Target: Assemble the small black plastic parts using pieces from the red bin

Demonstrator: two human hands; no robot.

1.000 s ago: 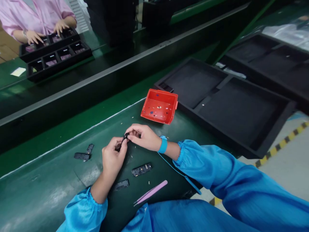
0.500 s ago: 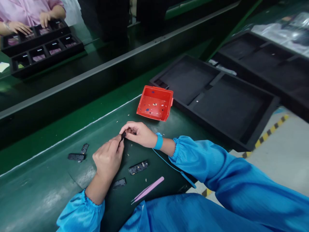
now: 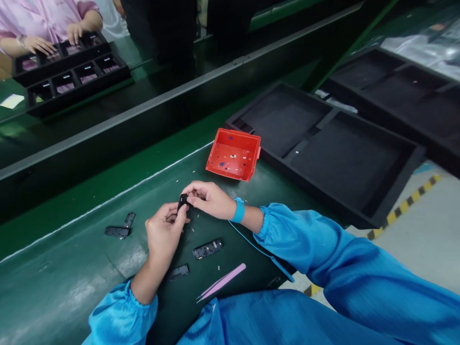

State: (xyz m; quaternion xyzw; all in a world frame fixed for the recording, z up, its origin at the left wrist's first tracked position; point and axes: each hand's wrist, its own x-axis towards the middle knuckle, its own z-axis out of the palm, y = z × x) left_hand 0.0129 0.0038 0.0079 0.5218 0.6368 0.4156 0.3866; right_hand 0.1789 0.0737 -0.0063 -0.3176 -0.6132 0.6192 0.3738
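Note:
Both hands meet over the green mat (image 3: 72, 282). My left hand (image 3: 163, 232) and my right hand (image 3: 208, 197) together pinch a small black plastic part (image 3: 182, 200) between their fingertips, held just above the mat. A blue wrist strap (image 3: 237, 210) with a thin cord sits on my right wrist. Below the hands lie a black part with metal contacts (image 3: 207, 249), a smaller black piece (image 3: 178, 271) and pink tweezers (image 3: 221, 282).
A red bin (image 3: 233, 154) with tiny bits stands beyond my hands. Two more black parts (image 3: 118, 229) lie to the left. Black foam trays (image 3: 323, 143) fill the right side. At the far left, another person's hands rest on a compartment tray (image 3: 72, 72).
The hands have stayed together on the small black part, turning it slightly between the fingers. The view has shifted a little; nothing on the mat has moved.

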